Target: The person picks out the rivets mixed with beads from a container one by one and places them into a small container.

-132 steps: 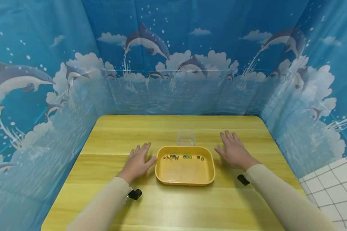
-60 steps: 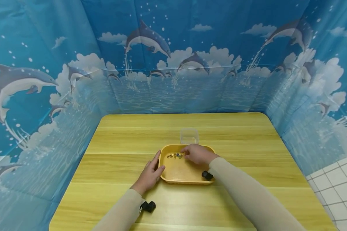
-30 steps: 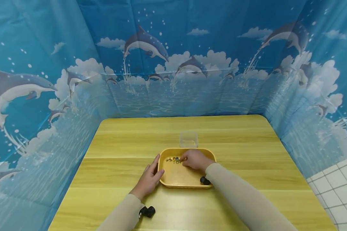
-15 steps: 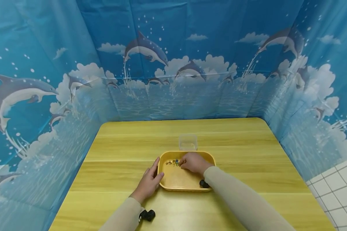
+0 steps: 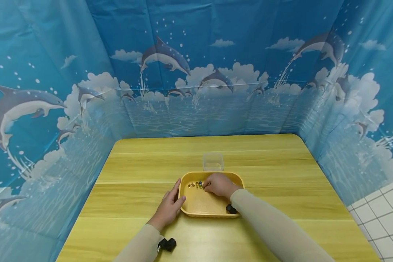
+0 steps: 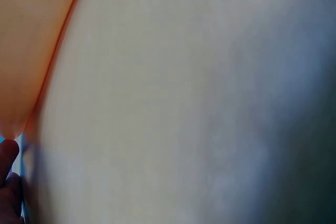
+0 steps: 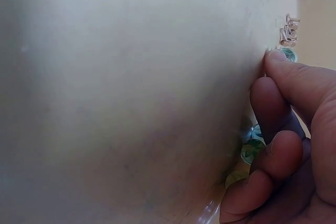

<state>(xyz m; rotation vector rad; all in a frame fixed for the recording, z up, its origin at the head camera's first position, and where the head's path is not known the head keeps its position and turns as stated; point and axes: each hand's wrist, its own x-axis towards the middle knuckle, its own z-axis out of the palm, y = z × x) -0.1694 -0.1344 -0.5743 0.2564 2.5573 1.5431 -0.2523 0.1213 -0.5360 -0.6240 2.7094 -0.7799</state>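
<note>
tray (image 5: pixel 199 204), yellow and round-cornered, is sitting at lower centre of the frame, where both hands are reaching it easily. the left hand (image 5: pixel 168 205) is resting its extended fingers along the left wall, thumb at the rim, presumably for steadying. the right hand (image 5: pixel 220 185) is leaning inside, fingers curled, thumb and forefinger nearly meeting beside gold-coloured pins (image 5: pixel 189 186) (whether one is sitting between them, i cannot tell). glass marbles (image 5: pixel 200 183) are lying beside the pins, the walls probably stopping any rolling. above, a clear plastic box (image 5: pixel 213 162) is standing near the tray's far rim.
</note>
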